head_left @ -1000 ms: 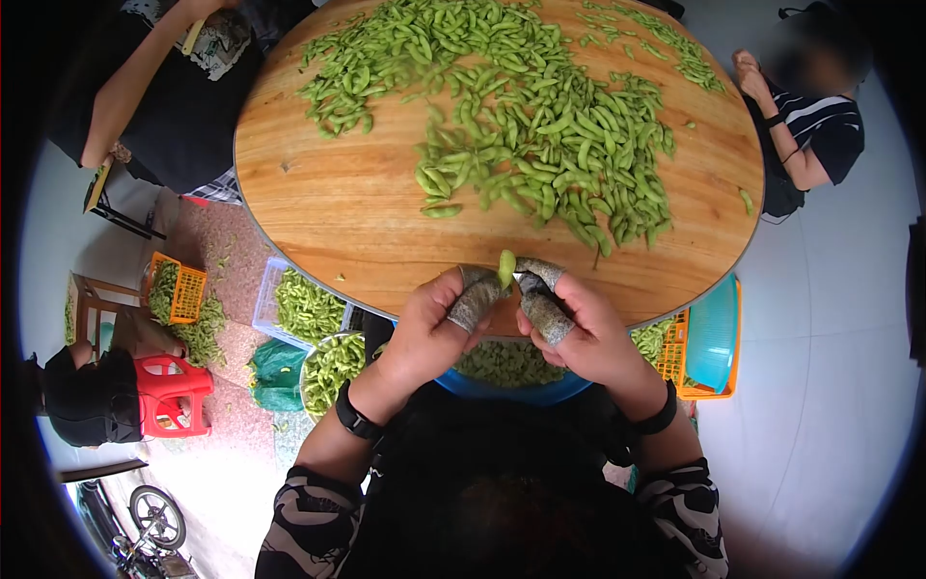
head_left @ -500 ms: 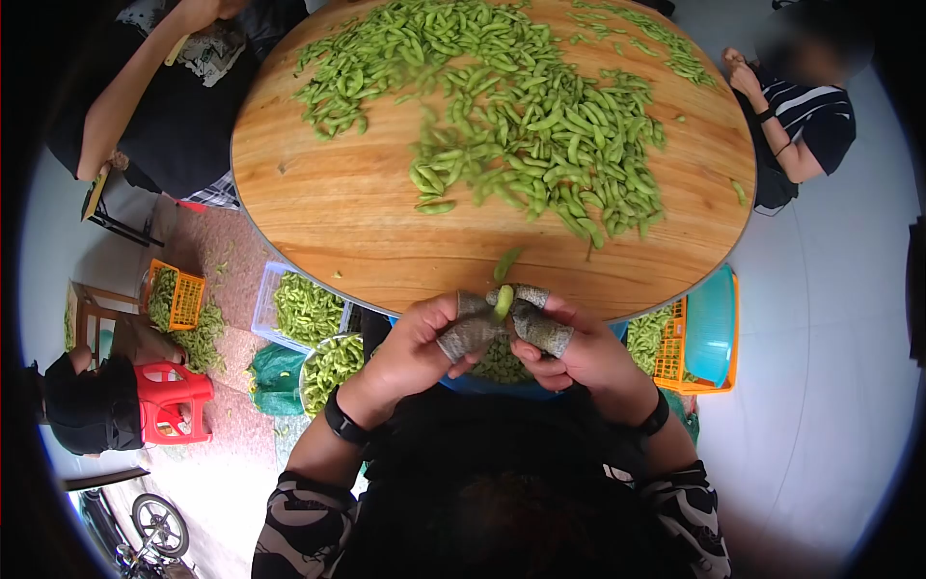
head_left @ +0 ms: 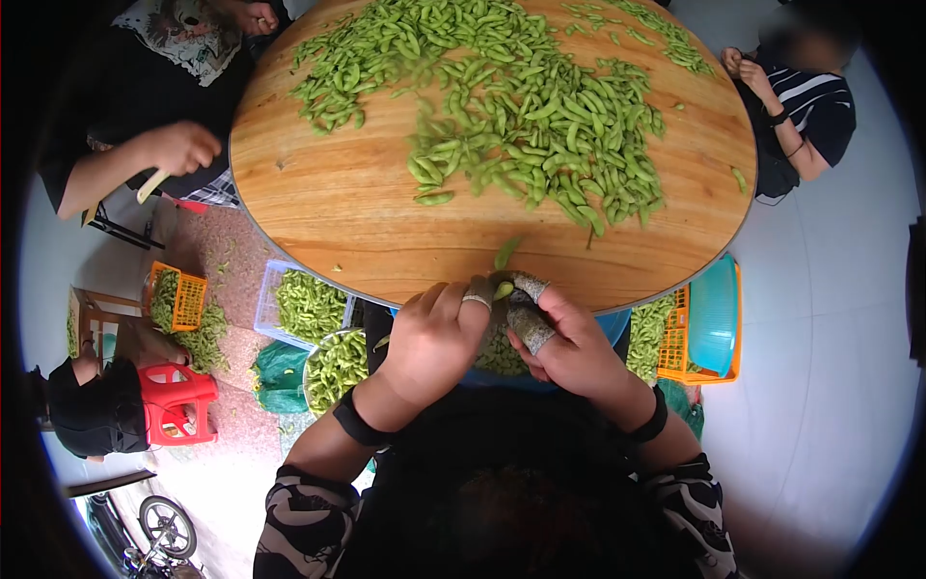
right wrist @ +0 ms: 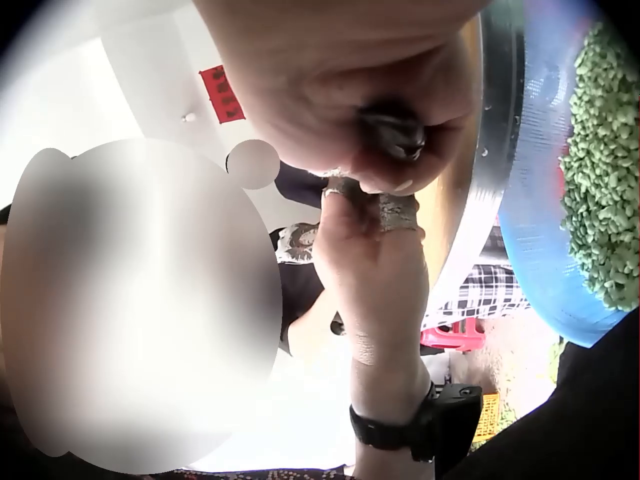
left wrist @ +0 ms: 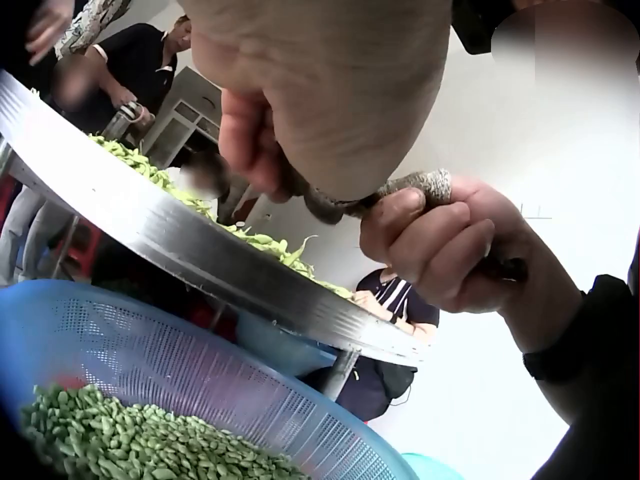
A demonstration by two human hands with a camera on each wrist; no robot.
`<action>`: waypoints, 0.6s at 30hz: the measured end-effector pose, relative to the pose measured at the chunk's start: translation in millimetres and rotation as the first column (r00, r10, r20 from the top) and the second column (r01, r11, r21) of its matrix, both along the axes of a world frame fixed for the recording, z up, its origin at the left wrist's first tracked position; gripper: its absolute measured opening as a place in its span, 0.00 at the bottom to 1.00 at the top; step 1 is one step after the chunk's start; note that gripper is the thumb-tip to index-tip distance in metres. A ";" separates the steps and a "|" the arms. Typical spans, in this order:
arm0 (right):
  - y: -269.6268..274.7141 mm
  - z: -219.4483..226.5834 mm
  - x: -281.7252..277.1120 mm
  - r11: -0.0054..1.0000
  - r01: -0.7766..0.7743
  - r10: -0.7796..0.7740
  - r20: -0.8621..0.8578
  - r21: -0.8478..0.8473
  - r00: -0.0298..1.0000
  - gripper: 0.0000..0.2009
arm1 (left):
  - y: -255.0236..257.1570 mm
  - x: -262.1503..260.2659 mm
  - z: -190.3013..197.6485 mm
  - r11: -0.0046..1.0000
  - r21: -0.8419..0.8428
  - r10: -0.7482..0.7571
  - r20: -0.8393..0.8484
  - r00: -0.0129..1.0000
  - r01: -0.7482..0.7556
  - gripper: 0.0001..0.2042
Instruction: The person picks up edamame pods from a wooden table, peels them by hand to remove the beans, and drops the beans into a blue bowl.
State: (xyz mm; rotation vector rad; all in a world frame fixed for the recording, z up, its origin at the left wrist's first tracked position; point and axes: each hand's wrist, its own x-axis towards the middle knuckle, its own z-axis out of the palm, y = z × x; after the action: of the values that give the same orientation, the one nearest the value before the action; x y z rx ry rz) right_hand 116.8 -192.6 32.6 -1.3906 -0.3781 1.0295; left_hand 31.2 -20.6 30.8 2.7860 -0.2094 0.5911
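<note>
Step in hand, by judgement: shelling. Single pod [head_left: 503, 289] pinched between left hand [head_left: 431, 336] and right hand [head_left: 571, 349], both curled closed. Pod heap [head_left: 569, 125] at 12 o'clock; blue basket [left wrist: 260, 400] with beans [left wrist: 150, 440] at 6. Next move likely calls for squeezing pod over basket.

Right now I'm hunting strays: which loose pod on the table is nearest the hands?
The lone pod near the edge of the table, just beyond the left hand; the other pods there lie farther back.
</note>
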 end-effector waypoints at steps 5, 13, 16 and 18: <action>-0.8 3.1 -5.0 0.994 0.100 -0.098 -0.061 0.037 0.993 0.14 | -11.1 7.0 -9.5 0.996 0.054 0.060 0.190 0.980 -0.071 0.15; -6.8 1.1 -5.7 0.987 0.132 -0.107 -0.229 0.094 0.967 0.12 | -19.0 3.0 -25.7 0.969 -0.239 0.076 0.041 0.996 -0.064 0.14; -6.5 2.1 -3.6 0.989 0.119 -0.092 -0.263 0.088 0.960 0.13 | -12.2 5.6 -25.7 0.830 -0.558 -0.014 -0.061 0.998 -0.023 0.12; -9.2 4.5 -0.7 0.990 0.119 -0.089 -0.325 0.073 0.941 0.15 | -3.7 6.1 -21.7 0.684 -0.730 -0.092 -0.086 0.992 0.000 0.11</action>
State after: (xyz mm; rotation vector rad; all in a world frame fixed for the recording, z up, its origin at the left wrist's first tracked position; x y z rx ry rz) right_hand 116.1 -201.8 37.1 -1.1240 -0.1068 1.1153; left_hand 37.3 -24.3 9.1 2.0059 -0.0032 0.3751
